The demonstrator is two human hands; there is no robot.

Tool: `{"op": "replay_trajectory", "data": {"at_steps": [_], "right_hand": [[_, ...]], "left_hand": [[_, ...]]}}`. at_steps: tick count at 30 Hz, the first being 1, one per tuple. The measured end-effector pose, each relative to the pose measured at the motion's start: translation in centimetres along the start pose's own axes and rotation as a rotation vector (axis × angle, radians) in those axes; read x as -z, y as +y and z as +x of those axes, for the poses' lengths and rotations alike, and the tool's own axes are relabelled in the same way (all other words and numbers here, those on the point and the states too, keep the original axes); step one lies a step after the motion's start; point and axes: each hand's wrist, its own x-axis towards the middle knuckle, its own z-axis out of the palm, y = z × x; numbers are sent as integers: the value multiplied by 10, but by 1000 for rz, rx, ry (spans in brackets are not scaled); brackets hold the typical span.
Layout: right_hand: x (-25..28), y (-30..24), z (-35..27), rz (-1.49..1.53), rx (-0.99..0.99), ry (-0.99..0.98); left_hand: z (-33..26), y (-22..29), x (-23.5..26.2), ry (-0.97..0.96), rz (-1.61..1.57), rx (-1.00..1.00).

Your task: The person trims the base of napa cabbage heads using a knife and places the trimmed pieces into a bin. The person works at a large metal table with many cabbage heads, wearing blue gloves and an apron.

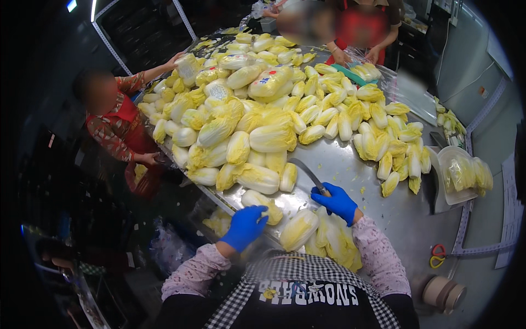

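Note:
My left hand (245,227), in a blue glove, has its fingers curled on the near side of a napa cabbage (262,206) at the table's near edge. A curved knife (309,174) with a wooden handle is gripped in my right hand (336,203), also blue-gloved, its blade pointing away to the left. Just below that hand lie a whole pale napa cabbage (299,229) and loose yellow-green cabbage leaves (335,238), close against my apron. Beyond both hands rises a large heap of napa cabbages (272,136), some in clear printed bags.
Smaller cabbages (386,148) spread across the metal table (339,164) toward the right. A white tray (446,167) with bagged cabbage stands at the right edge, near scissors (438,256) and tape rolls (442,293). Co-workers handle cabbages at the far left and far side.

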Motion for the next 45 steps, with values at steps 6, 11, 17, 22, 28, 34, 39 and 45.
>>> {"op": "replay_trajectory", "data": {"at_steps": [6, 11, 17, 22, 28, 34, 39, 45], "right_hand": [[-26, -2, 32, -229, -82, -101], [-35, 34, 12, -207, -35, 62], [-67, -5, -52, -23, 4, 215], [-96, -33, -58, 140, 266, 54], [-153, -96, -50, -270, 252, -357], [-211, -110, -28, -339, 619, -632], [-252, -119, 3, -431, 716, -979], [-298, -125, 23, -238, 469, -543]], "left_hand": [[-37, 30, -53, -283, -272, 138], [-5, 55, -91, -305, -351, 317], [-4, 40, -100, 211, -611, 233], [-31, 44, -22, 235, -867, 51], [-72, 31, 80, 124, -1245, 316], [-133, -4, 111, 330, -971, 343], [-221, -41, 109, 169, -2085, 387], [-214, -46, 118, 411, -1866, 345]]}}
